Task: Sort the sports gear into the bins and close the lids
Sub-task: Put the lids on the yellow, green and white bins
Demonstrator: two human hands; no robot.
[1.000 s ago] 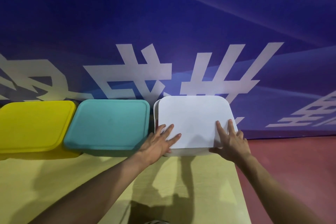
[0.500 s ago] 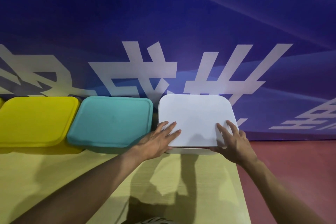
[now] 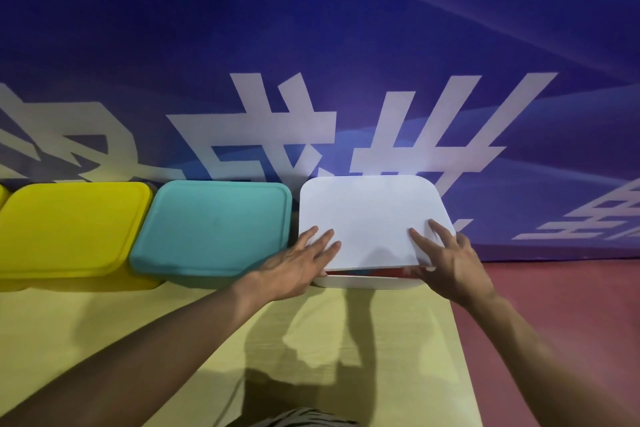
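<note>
While your hands sit on the white lid, its front edge stands off the bin.
White lid (image 3: 370, 218): raised at the near edge, a strip of red contents showing under it.
White bin (image 3: 367, 282): at the desk's far right corner, against the blue banner (image 3: 311, 45).
Left hand (image 3: 298, 262): fingers straight and spread on the lid's near left corner.
Right hand (image 3: 450, 260): fingers spread on top at the near right corner, thumb at the lid's edge.
Teal bin (image 3: 211, 229): lidded, just left of the white one.
Yellow bin (image 3: 69, 229): lidded, left of teal.
Desk (image 3: 311, 340): pale yellow-green, carrying your arms' shadows.
</note>
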